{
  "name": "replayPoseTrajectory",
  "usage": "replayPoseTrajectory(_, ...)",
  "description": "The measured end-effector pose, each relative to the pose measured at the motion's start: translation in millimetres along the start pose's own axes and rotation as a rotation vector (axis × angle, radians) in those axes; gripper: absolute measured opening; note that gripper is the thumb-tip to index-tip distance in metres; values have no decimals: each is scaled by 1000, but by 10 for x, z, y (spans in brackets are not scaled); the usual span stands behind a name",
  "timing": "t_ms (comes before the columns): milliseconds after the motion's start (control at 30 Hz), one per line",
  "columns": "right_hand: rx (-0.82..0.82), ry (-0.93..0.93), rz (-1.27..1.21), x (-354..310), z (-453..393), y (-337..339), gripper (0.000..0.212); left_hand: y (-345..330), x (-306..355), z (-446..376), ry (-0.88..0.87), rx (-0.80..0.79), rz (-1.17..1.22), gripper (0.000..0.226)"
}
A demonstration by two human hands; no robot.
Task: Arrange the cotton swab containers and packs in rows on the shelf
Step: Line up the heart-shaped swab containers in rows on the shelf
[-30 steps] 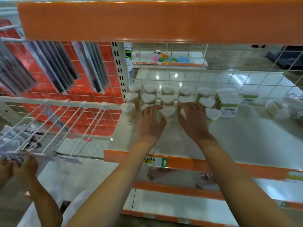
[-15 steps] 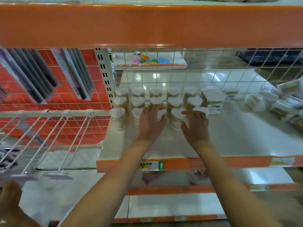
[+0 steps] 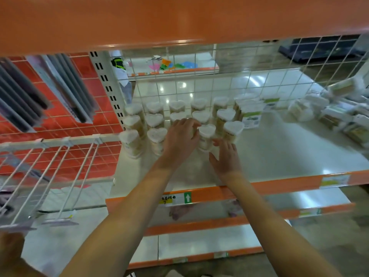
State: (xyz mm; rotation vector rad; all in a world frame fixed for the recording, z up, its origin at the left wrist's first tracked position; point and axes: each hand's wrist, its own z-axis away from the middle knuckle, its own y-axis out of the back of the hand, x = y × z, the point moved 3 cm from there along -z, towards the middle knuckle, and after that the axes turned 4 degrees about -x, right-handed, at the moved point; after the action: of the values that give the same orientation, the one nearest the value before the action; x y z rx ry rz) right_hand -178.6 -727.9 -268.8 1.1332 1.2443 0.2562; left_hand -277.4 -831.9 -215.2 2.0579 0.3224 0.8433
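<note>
Honestly, whole frame is smearing with motion blur, so labels on the clear plastic heart-lidded cotton swab containers [image 3: 180, 120] are not reading. They are standing upright in three rows at the back-left of the white glossy shelf [image 3: 279, 154], five across in each visible row. One front-row container is hiding under the left hand [image 3: 180, 139]; only a sliver of it is showing, and that hand's fingers are curling round its top. Front-row heart-lidded container [image 3: 206, 136] is sitting just right of that hand, white lid facing up, pale swab sticks showing through the wall. Right hand [image 3: 225, 156] is lying low in front of it, fingers straight and together, tips touching its base; thumb spread apart.

White boxy swab packs with green labels [image 3: 251, 114] are standing just right of the rows. Loose pile of clear swab packs [image 3: 339, 112] is lying tilted at the far right, partly cutting off at the frame edge, shapes too blurred to count.

Orange metal shelf edge [image 3: 179, 23] is blocking the top. White wire grid back panel [image 3: 259, 80] is letting shiny floor tiles show through. White wire hooks [image 3: 60, 168] are sticking out at left over a red grid wall [image 3: 65, 120].
</note>
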Motion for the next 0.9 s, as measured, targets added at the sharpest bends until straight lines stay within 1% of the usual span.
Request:
replayPoseTrajectory(100,-85,-40,15,21,-8,-20,41,-32,-9,-84,-25,-71,-76,24)
replayPoseTrajectory(200,-152,2,142,58,-37,-80,40,-87,-34,-116,-54,-150,-155,25)
replayPoseTrajectory(267,-147,17,180,64,-61,-85,40,-106,-42,-121,-63,-168,-165,25)
replayPoseTrajectory(400,-121,-37,150,46,-82,-69,39,-115,-51,-161,-80,-157,-170,24)
replayPoseTrajectory(433,-119,-50,140,40,-86,-76,42,-111,-59,-184,-77,-156,-165,24)
replayPoseTrajectory(500,-125,-71,116,53,-111,-116,58,-116,-60,-235,-75,-168,-170,28)
replayPoseTrajectory(533,-133,-89,98,74,-121,-140,60,-131,-54,-260,-75,-194,-184,32)
replayPoseTrajectory(600,-135,-111,89,103,-130,-167,53,-173,-32,-298,-65,-262,-228,39)
replayPoseTrajectory(633,-134,-113,94,101,-121,-162,53,-189,-22,-310,-63,-282,-249,42)
replayPoseTrajectory(700,-120,-117,86,93,-108,-156,57,-206,-5,-326,-72,-289,-277,46)
replayPoseTrajectory(800,-111,-121,71,93,-115,-167,51,-221,5,-360,-75,-306,-273,51)
replayPoseTrajectory(900,-103,-110,86,88,-118,-161,51,-237,27,-399,-68,-357,-302,55)
